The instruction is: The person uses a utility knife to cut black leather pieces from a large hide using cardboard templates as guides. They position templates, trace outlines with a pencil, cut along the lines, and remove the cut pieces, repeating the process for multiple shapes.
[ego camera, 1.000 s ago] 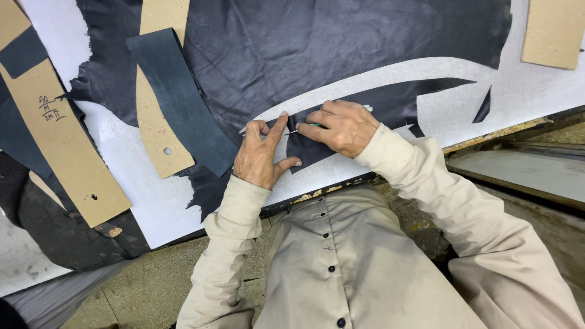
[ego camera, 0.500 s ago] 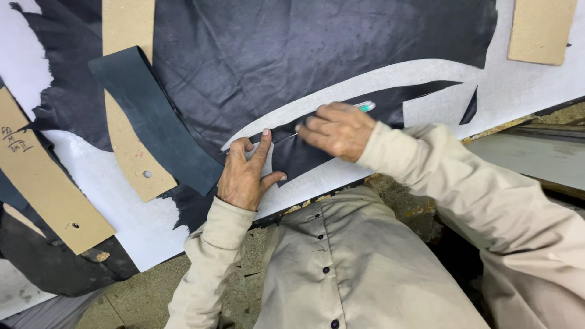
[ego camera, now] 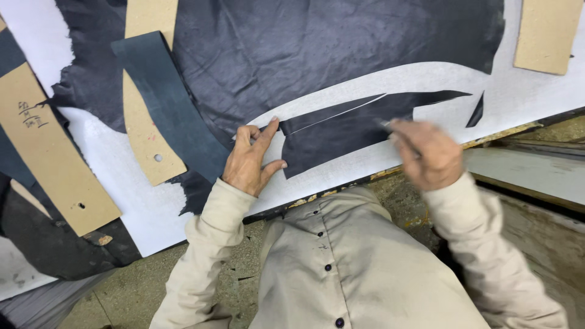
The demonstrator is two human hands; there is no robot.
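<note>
The right hand (ego camera: 426,153) is motion-blurred, so its slim tool (ego camera: 386,125) cannot be identified. The dark leather hide (ego camera: 317,55) and the upper-right cardboard pattern (ego camera: 544,33) are cut off by the top frame edge.

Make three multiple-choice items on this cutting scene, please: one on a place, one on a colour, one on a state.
1. Where does the left hand press?
A. the left end of the dark strip
B. a cardboard pattern
C. the floor

2. What colour is the big leather sheet?
A. red
B. dark blue-black
C. white

3. How does the right hand look?
A. sharp and flat
B. out of view
C. blurred, closed on a thin tool

Key: 1 A, fingers lie on the strip's end; 2 B, dark against the white table; 3 C, it is smeared.
</note>
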